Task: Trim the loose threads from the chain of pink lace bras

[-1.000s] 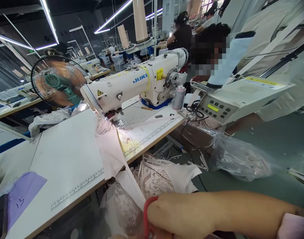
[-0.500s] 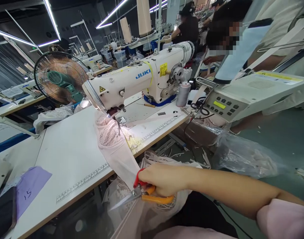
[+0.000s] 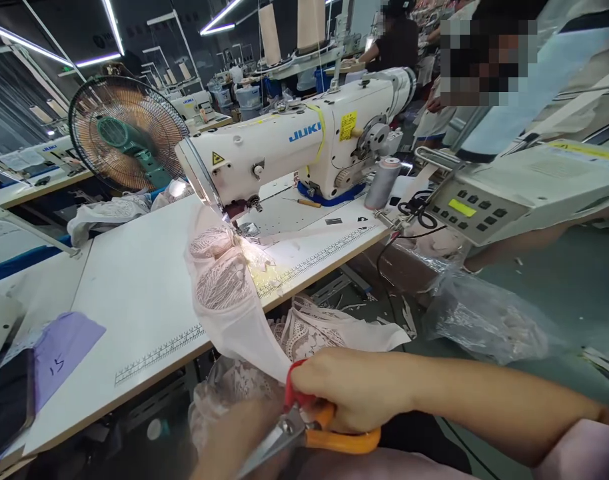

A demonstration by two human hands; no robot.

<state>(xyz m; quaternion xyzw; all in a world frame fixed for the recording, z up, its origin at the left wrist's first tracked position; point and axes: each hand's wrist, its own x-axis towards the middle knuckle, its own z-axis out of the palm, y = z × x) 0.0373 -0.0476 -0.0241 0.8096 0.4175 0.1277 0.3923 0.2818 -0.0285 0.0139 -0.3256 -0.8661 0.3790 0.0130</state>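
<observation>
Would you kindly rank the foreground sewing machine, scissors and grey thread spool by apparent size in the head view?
1. Foreground sewing machine
2. Scissors, partly hidden by the right hand
3. Grey thread spool

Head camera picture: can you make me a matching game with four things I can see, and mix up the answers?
Things:
1. Scissors
2. Fan
3. Purple sheet
4. Thread spool

Where or how:
A. Grey, near the sewing machine
B. Marked with the number 15
C. Held in the right hand
D. Green in the middle, behind a round wire guard

Right pairs: 1-C, 2-D, 3-B, 4-A
</observation>
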